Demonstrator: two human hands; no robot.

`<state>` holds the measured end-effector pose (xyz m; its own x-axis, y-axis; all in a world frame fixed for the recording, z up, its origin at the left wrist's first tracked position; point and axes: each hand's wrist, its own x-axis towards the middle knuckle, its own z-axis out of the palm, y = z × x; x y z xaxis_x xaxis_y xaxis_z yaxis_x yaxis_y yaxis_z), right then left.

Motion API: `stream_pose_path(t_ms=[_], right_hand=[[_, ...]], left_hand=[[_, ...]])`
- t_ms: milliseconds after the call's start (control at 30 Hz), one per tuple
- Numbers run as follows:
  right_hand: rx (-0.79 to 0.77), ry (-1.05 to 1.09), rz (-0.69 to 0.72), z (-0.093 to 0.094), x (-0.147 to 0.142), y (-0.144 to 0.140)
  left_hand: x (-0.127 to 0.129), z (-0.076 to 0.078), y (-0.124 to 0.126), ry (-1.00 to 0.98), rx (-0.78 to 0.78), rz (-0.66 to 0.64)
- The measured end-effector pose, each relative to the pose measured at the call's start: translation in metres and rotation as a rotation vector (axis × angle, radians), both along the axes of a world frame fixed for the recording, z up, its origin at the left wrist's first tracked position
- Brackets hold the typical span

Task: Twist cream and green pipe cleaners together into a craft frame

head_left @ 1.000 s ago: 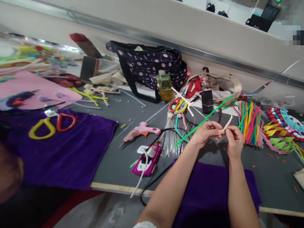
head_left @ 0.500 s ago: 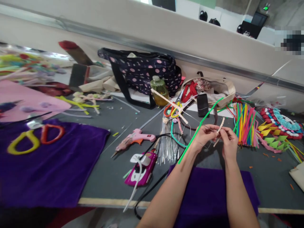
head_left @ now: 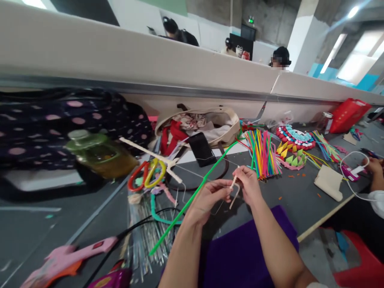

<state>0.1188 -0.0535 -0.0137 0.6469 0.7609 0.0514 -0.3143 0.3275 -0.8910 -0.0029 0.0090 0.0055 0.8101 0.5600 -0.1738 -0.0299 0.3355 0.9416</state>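
- L hand (head_left: 210, 197): fingers pinched on a green pipe cleaner (head_left: 192, 196), which slants from the table's near edge up toward the canvas bag (head_left: 222, 120).
- R hand (head_left: 248, 185): fingertips clamped on a cream pipe cleaner (head_left: 234, 191), bent over, held just above the grey table (head_left: 303, 196) w/ the L hand touching it too.
- Purple cloth (head_left: 240, 252) below both hands.
- Coloured pipe cleaner bundle (head_left: 264, 154) just right of hands; black phone (head_left: 201, 149) behind.
- Another person's hand (head_left: 373, 165) far right.

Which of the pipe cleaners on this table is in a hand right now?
The long green pipe cleaner, gripped by the left hand. The multicoloured bundle lies untouched on the table beyond the right hand.
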Motion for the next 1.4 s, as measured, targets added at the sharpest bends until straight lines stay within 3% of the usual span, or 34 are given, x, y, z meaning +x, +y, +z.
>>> stream_pose_path(t_ms=[233,367,667,833,1100,1300,1400], right_hand=[[-0.036,0.158,-0.051,-0.006,-0.001,0.001],[-0.057,0.153,-0.049,-0.013,0.004,0.003],[-0.128,0.182,-0.061,-0.02,0.017,0.009],[-0.234,0.096,0.103,-0.014,0.021,0.011],[-0.241,0.023,0.059,-0.015,0.022,0.016],[-0.284,-0.152,0.174,-0.017,0.022,0.009],[-0.309,-0.236,0.144,-0.02,0.021,0.008]], left_hand=[[0.006,-0.012,-0.002,-0.042,-0.195,-0.011],[0.006,-0.021,-0.001,-0.037,-0.227,0.047],[0.009,-0.029,0.002,-0.072,-0.295,0.034],[0.007,-0.034,0.007,-0.086,-0.258,0.063],[0.009,-0.036,0.007,-0.083,-0.258,0.044],[0.01,-0.041,0.012,-0.134,-0.116,0.215],[0.012,-0.041,0.011,-0.114,-0.036,0.304]])
